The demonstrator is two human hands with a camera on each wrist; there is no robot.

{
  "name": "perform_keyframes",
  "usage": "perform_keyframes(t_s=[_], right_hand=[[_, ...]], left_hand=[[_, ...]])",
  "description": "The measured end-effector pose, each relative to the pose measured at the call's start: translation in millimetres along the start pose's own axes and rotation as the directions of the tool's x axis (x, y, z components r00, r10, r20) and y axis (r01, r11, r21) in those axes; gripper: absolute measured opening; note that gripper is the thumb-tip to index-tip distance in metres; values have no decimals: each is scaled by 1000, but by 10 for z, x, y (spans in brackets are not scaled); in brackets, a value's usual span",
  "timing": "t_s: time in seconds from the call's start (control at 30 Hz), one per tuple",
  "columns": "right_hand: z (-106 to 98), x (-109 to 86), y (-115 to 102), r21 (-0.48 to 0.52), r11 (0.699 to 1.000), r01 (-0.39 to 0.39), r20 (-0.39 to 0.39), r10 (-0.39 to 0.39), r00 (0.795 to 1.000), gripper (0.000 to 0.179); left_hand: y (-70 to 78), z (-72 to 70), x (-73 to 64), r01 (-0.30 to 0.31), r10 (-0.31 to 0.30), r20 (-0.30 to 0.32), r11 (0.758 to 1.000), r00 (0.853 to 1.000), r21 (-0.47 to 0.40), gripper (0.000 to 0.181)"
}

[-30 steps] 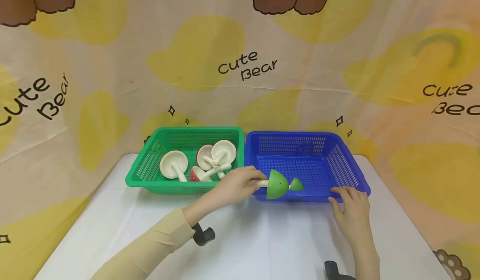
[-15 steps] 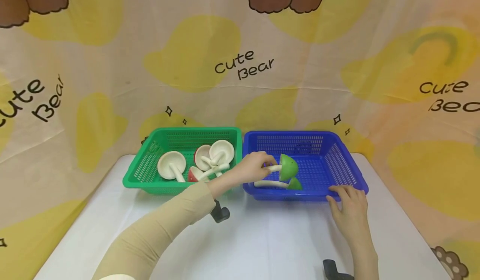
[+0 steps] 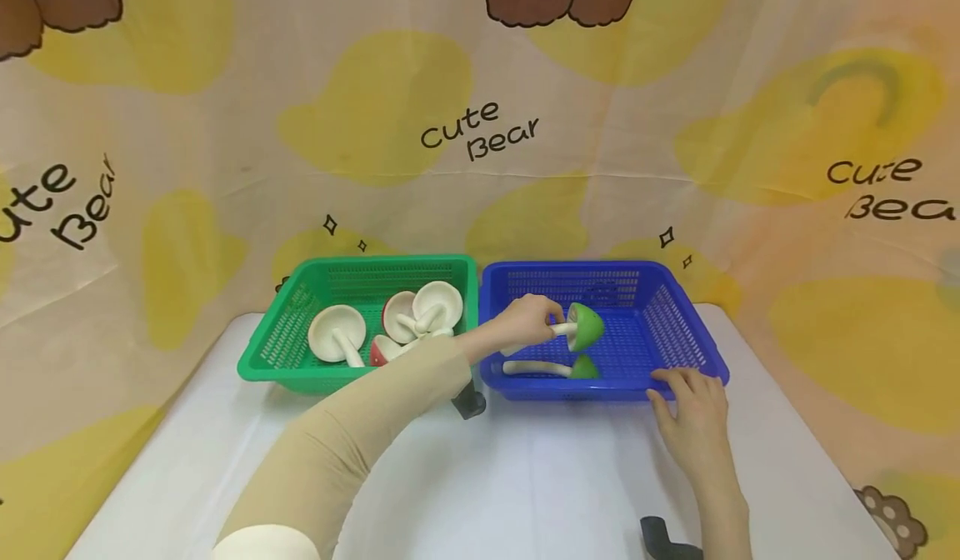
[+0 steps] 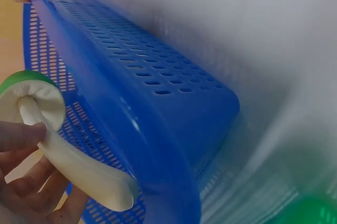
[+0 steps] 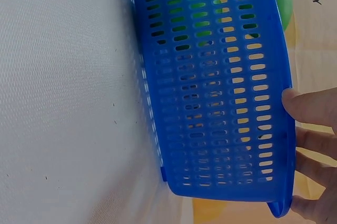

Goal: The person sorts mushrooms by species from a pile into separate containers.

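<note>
My left hand [image 3: 531, 320] holds a toy mushroom with a green cap [image 3: 588, 327] by its white stem, above the inside of the blue basket [image 3: 615, 390]. In the left wrist view, thumb and fingers pinch the stem [image 4: 87, 169] just under the cap. A second green-capped mushroom [image 3: 538, 367] lies along the basket's front side, its cap to the right. At the basket's front right corner, my right hand [image 3: 696, 422] grips the rim, with the thumb [image 5: 310, 106] on the near side and the fingers reaching over the edge.
To the left stands a green basket [image 3: 258, 368] with several red-capped toy mushrooms [image 3: 337, 334]; my left sleeve covers part of its front. Both baskets sit side by side on a white table [image 3: 480, 493] before a patterned cloth backdrop [image 3: 375, 127].
My left hand has carried the green-capped mushroom from the blue basket's front edge up and back over its inside, slightly rightward. My right hand stays on the rim.
</note>
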State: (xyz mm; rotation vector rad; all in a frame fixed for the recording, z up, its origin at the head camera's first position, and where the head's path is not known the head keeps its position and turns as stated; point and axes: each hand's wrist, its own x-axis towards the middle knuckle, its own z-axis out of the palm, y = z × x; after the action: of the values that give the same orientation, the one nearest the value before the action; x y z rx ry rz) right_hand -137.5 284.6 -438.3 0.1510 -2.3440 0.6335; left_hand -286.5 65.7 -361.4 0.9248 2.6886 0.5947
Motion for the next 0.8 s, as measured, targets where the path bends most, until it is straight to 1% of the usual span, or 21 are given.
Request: perform_keyframes(t_s=[0.03,0.2,0.3,0.4,0.6,0.7,0.8], right_hand=[[0,3,-4,0,1000,0,0,0,1000,24],[21,16,-10,2,1000,1,-1,-1,1000,24],[33,28,-26,10,1000,7,0,-7,1000,24],[33,33,-44,13,1000,2,8,-2,1000,24],[27,8,-23,1,1000,-5,6,5,1000,24],[24,2,0,-4,1000,3,-5,-3,1000,24],[7,-1,8,-10,1000,4,-11,-4,1000,24]], left_hand=[[8,20,22,15,-15,4,1000,1000,-1,23],[28,123,89,83,-84,24,995,996,49,22],[7,177,117,112,-114,23,989,993,94,21],[-28,218,148,128,-131,19,986,991,110,21],[-74,292,212,138,-141,44,987,989,81,21],[-77,324,225,116,-121,46,988,992,100,20],[-79,351,224,103,-109,42,987,993,125,22]])
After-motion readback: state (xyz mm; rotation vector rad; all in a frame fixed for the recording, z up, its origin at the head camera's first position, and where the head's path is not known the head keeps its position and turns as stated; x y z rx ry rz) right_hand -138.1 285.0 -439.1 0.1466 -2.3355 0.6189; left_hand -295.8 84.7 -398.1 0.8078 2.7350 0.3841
